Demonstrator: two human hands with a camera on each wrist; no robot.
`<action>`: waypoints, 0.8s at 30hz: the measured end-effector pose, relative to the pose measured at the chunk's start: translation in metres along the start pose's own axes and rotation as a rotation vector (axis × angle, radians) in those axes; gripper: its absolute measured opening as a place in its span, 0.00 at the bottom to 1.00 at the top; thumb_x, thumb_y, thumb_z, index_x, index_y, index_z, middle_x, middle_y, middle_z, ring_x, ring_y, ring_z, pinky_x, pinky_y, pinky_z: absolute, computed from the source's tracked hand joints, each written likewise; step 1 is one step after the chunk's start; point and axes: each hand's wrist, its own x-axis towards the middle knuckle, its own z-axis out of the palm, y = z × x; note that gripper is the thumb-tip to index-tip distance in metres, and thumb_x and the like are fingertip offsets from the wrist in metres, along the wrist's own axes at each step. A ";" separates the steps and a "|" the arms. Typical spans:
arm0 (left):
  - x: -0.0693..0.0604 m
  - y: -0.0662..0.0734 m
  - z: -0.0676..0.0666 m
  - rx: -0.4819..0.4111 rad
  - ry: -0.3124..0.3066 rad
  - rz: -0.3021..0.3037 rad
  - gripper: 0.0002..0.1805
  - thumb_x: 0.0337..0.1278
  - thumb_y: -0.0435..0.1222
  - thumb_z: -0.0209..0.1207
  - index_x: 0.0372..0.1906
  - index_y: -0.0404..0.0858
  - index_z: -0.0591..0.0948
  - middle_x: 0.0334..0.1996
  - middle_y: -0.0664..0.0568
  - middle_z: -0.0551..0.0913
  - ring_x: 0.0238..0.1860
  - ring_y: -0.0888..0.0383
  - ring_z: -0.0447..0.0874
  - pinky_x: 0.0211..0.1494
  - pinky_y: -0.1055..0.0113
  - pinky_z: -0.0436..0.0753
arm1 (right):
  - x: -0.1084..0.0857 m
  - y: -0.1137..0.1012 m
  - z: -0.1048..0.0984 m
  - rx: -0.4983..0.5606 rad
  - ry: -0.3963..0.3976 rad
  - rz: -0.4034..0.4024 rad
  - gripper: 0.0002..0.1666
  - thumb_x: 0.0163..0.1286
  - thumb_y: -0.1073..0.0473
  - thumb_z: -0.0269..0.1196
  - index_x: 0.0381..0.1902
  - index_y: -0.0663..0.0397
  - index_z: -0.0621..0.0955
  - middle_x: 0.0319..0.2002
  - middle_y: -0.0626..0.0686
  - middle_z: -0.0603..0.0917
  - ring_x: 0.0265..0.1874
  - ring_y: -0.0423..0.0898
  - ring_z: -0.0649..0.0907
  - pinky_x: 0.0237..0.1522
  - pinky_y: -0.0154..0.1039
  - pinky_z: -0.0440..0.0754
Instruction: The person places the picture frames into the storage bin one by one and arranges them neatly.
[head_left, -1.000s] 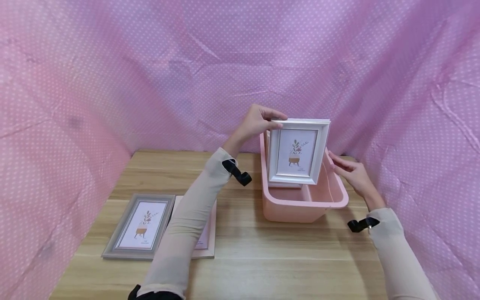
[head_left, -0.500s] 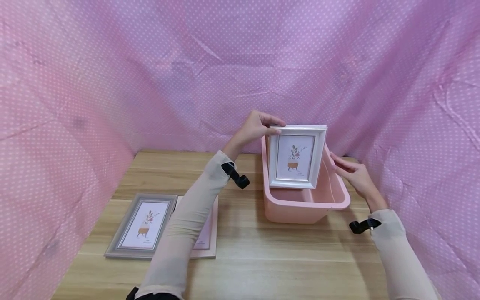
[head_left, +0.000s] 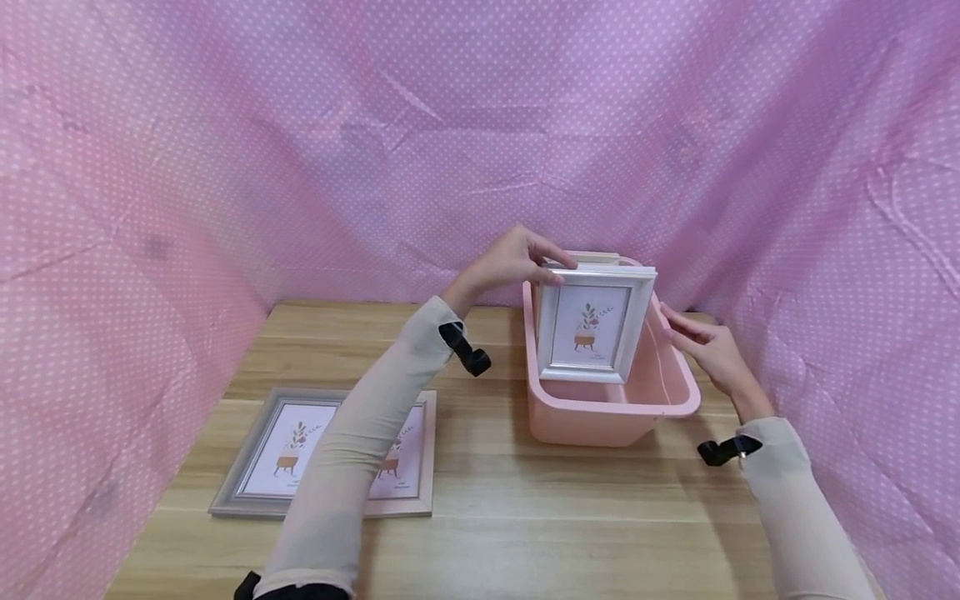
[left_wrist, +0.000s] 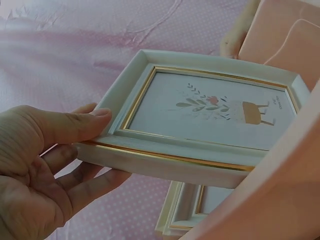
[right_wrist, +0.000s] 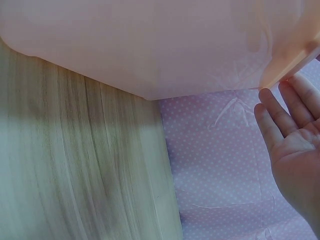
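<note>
A white picture frame (head_left: 587, 325) with a potted-plant print stands tilted in the pink plastic bin (head_left: 592, 408). My left hand (head_left: 517, 257) pinches its upper left corner, thumb on the face and fingers behind. The left wrist view shows gold lines edging this white frame (left_wrist: 200, 110). Behind it, the cream top edge of another frame (head_left: 596, 257) shows; part of a further frame (left_wrist: 186, 207) appears below in the left wrist view. My right hand (head_left: 705, 348) touches the bin's outer right side; its fingers (right_wrist: 277, 112) look nearly straight under the rim.
At the left of the wooden table (head_left: 525, 533) lie a grey picture frame (head_left: 251, 442) and a pale pink one (head_left: 423, 467), both face up, partly hidden by my left sleeve. Pink dotted cloth (head_left: 480, 125) hangs behind and at both sides.
My left hand has lowered the white picture frame deeper into the bin. The cream edge behind it has come into sight. My right hand stays at the bin's side.
</note>
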 end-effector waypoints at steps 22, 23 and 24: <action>-0.001 -0.018 0.015 0.083 -0.247 -0.027 0.19 0.50 0.25 0.71 0.50 0.38 0.89 0.52 0.47 0.90 0.44 0.58 0.89 0.42 0.69 0.87 | -0.002 0.001 0.001 -0.021 0.012 -0.003 0.26 0.71 0.66 0.65 0.67 0.55 0.77 0.62 0.40 0.81 0.55 0.21 0.79 0.53 0.16 0.77; -0.001 -0.019 0.015 0.083 -0.244 -0.036 0.19 0.50 0.25 0.71 0.50 0.38 0.89 0.52 0.47 0.89 0.45 0.57 0.89 0.43 0.69 0.87 | -0.002 0.001 0.001 -0.012 0.010 -0.001 0.26 0.71 0.66 0.65 0.67 0.55 0.77 0.62 0.40 0.81 0.56 0.21 0.80 0.54 0.16 0.77; -0.001 -0.020 0.015 0.081 -0.243 -0.047 0.19 0.50 0.24 0.71 0.50 0.38 0.89 0.52 0.47 0.89 0.45 0.57 0.89 0.43 0.69 0.88 | -0.002 0.001 0.001 -0.005 0.008 0.002 0.26 0.71 0.66 0.65 0.66 0.54 0.77 0.62 0.40 0.81 0.55 0.22 0.80 0.54 0.16 0.77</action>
